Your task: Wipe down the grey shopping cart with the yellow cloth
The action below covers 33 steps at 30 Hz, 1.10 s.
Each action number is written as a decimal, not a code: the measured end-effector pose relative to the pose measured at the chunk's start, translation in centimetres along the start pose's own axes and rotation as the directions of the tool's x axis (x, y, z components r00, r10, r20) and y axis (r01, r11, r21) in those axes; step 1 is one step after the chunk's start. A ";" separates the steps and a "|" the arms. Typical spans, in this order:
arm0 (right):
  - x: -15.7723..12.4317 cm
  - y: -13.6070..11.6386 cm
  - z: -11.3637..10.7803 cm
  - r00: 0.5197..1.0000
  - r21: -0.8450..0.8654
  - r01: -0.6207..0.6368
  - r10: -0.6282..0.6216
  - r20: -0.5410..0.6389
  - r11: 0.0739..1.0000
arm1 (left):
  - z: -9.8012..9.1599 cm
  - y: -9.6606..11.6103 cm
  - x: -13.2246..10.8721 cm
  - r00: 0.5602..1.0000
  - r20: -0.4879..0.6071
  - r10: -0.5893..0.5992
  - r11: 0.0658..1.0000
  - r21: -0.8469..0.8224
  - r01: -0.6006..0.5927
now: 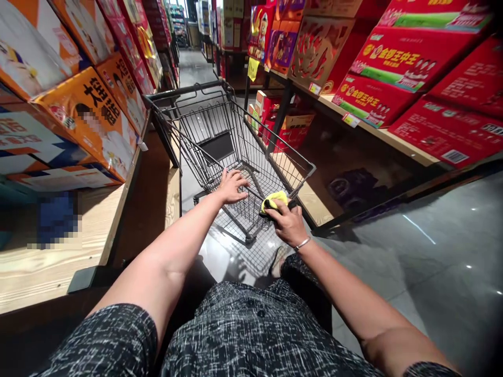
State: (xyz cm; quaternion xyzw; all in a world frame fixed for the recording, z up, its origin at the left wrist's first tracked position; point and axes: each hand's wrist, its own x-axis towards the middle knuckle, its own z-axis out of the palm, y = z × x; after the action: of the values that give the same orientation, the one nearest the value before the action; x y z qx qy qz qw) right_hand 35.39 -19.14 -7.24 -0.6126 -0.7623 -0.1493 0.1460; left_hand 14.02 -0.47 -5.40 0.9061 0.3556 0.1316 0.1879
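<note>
A black wire shopping cart stands in the aisle in front of me, its handle at the far end. My left hand is over the cart's near edge, fingers spread and nothing visible in it; whether it touches the wire I cannot tell. My right hand is closed around a yellow cloth at the cart's near right corner. Black parts show beside the cloth under my fingers; what they belong to is unclear. A bracelet is on my right wrist.
Orange boxes are stacked on the wooden shelf at left. Red boxes fill the right shelf, whose dark post stands close to the cart. Grey floor extends at right, and the aisle runs on behind the cart.
</note>
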 end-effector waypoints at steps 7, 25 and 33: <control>4.6 -6.0 1.6 0.987 -0.010 0.159 -0.160 -0.018 0.987 | -0.1 -1.4 -2.8 0.999 0.026 -0.025 0.981 -0.191 0.030; -2.0 -12.1 14.0 0.811 0.125 0.174 -0.214 0.544 0.977 | -1.6 -4.8 -4.7 0.993 0.104 -0.063 0.980 -0.184 0.082; -0.2 -10.5 9.5 0.876 0.172 0.293 -0.336 0.346 0.940 | -1.7 -4.9 -5.4 0.995 0.056 -0.079 0.978 -0.190 0.089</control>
State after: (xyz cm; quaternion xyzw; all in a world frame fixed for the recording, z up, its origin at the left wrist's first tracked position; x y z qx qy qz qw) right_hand 24.80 -17.58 -16.46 -0.4880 -0.8728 -0.0089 0.0082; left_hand 6.64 -0.50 -6.52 0.8708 0.3745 0.1353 0.2882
